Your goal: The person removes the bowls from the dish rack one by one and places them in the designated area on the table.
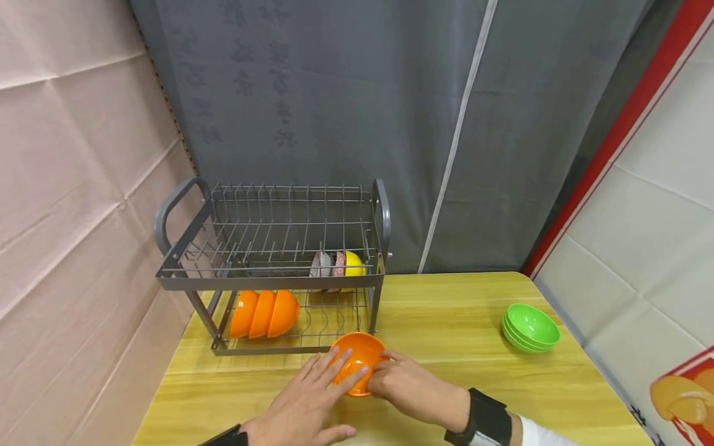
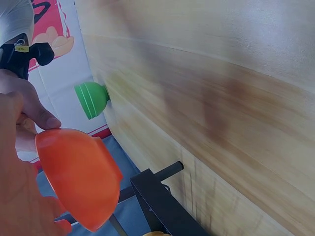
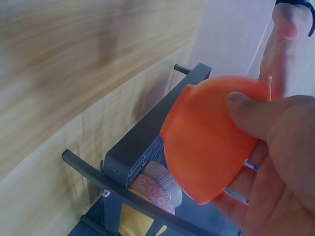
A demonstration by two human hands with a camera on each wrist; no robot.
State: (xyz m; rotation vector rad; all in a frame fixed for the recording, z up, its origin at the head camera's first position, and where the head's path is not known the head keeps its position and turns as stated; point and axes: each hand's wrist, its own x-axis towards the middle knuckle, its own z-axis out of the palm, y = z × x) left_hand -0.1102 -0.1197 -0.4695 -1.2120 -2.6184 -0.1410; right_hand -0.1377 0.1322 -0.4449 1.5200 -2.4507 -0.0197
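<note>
An orange bowl (image 1: 362, 348) is held up in front of the dish rack (image 1: 273, 283), its inside facing the head camera. My right hand (image 1: 409, 384) pinches its right edge; in the right wrist view the thumb (image 3: 246, 110) lies on the outer wall, with other fingers on the far side. The left hand (image 1: 312, 396) reaches over the bowl's left side with fingers spread and fairly straight, overlapping the opening. On the rack's lower tier, several orange bowls (image 1: 286, 314) stand on edge in a row at the left.
Behind them on the lower tier are a yellow bowl (image 1: 354, 263), a pink patterned bowl (image 1: 339, 263) and a grey striped bowl (image 1: 321, 265). A stack of green bowls (image 1: 530, 328) sits on the wooden table (image 1: 446, 322) at the right. A grey curtain (image 1: 334, 93) hangs behind.
</note>
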